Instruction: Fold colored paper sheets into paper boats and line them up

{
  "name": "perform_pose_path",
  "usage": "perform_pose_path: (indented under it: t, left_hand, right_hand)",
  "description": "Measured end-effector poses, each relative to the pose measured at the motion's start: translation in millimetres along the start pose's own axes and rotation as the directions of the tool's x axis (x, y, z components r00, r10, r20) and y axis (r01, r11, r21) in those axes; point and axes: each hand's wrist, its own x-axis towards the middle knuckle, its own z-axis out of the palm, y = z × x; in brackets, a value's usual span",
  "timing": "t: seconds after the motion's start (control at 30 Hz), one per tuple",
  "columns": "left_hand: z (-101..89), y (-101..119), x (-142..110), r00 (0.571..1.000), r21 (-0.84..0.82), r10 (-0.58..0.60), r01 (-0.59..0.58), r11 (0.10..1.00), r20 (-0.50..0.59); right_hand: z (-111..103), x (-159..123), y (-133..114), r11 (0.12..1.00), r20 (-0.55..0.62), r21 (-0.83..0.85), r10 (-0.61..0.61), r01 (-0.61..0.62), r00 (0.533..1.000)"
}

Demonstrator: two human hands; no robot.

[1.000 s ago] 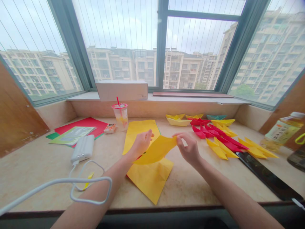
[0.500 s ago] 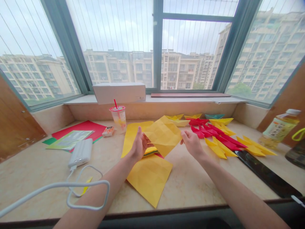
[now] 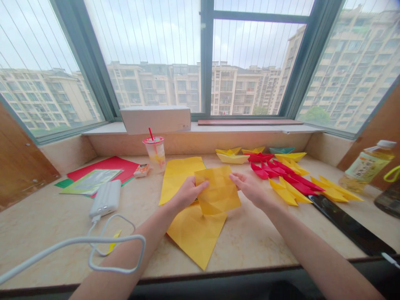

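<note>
I hold a creased yellow paper square (image 3: 218,189) above the stone counter (image 3: 250,237). My left hand (image 3: 186,193) pinches its upper left edge. My right hand (image 3: 248,189) grips its upper right corner. Beneath it lies a stack of larger yellow sheets (image 3: 193,229), with another yellow sheet (image 3: 179,175) behind. Folded paper boats (image 3: 281,175) in red, yellow and teal spread to the right of my right hand.
A plastic cup with a red straw (image 3: 155,153), a white power bank (image 3: 106,198) with its cable (image 3: 93,246), red and green sheets (image 3: 100,175), a white box (image 3: 156,119) on the sill, a dark phone (image 3: 350,227) and a bottle (image 3: 364,166) at right.
The yellow square was lifted and tilted up half a second ago; now both hands have brought it lower and flatter, facing me above the stack.
</note>
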Motion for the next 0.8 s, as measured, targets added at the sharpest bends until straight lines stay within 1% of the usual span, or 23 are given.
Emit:
perform_pose_path:
  t: [0.07,0.13,0.23,0.33,0.43,0.5,0.6,0.67,0.8]
  left_hand:
    - [2.2,1.2,-1.4,0.999,0.017,-0.010,0.009,1.000,0.034]
    - [3.1,1.0,-1.5,0.999,0.019,-0.020,0.019,1.000,0.036]
    - [2.4,-0.9,0.4,1.000,0.006,-0.020,0.020,1.000,-0.016]
    - [1.4,-2.7,3.4,0.998,-0.031,0.009,-0.011,0.999,-0.055]
    - [0.4,-4.5,6.0,0.998,-0.063,0.046,-0.049,0.997,-0.052]
    - [-0.8,-5.9,7.4,0.997,-0.063,0.057,-0.061,0.996,-0.059]
    - [-2.6,-7.1,8.4,0.993,-0.038,0.045,-0.049,0.998,-0.108]
    - [-3.2,-6.6,8.0,0.991,-0.017,0.032,-0.035,0.999,-0.130]
    - [-2.9,-3.7,5.7,0.992,0.000,0.021,-0.021,1.000,-0.122]
  right_hand:
    - [1.5,-1.9,-2.2,0.999,0.036,0.041,-0.008,0.006,0.999]
    - [3.0,-3.3,-3.9,0.997,0.057,0.072,-0.022,0.018,0.998]
    - [3.5,-3.4,-4.2,0.997,0.048,0.079,-0.010,0.006,0.999]
    - [1.2,-1.5,-1.2,0.996,0.035,0.095,-0.006,0.002,0.999]
    - [-2.5,0.5,3.7,0.995,-0.005,0.102,-0.006,0.006,1.000]
    - [-4.8,1.3,6.4,0.997,-0.049,0.071,0.013,-0.009,0.999]
    - [-6.7,1.7,7.9,1.000,-0.106,0.016,0.011,-0.010,0.994]
    - [-6.5,1.7,7.2,1.000,-0.133,0.007,-0.002,0.003,0.991]
    - [-4.8,1.5,4.5,0.999,-0.193,0.036,-0.021,0.029,0.981]
